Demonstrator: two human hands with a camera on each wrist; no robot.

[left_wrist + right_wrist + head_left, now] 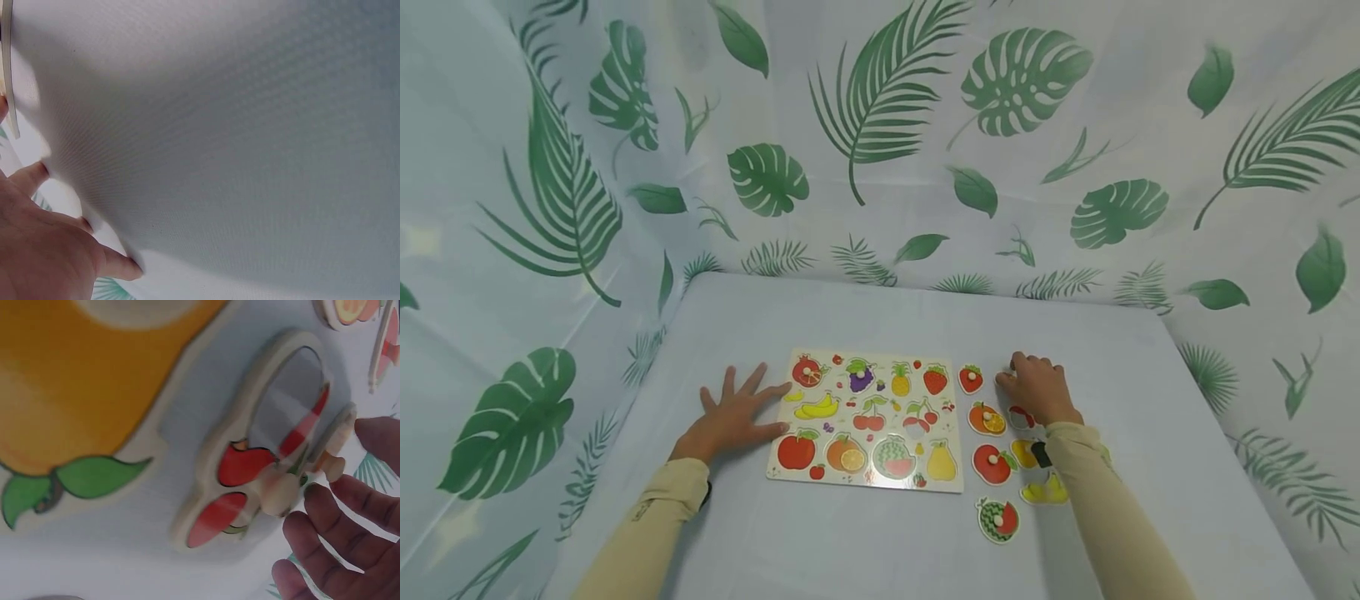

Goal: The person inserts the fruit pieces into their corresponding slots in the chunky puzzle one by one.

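Fruit puzzle board [842, 477] lies flat around the middle of the table [865, 542]. With fingers spread, the left hand [730, 423] touches the board's left edge, probably steadying it. Loose pieces, including a watermelon piece [997, 521], lie beyond the board's right edge, handy for the right hand [1041, 392]. That hand's thumb and fingers seem to pinch a knobbed piece [337, 434], though seen edge-on, its picture is unreadable.

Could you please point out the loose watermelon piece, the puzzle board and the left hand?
Loose watermelon piece [997, 520]: head view, its pale knob.
Puzzle board [884, 365]: head view, bare patch near its far edge.
Left hand [733, 422]: head view, back of the hand.
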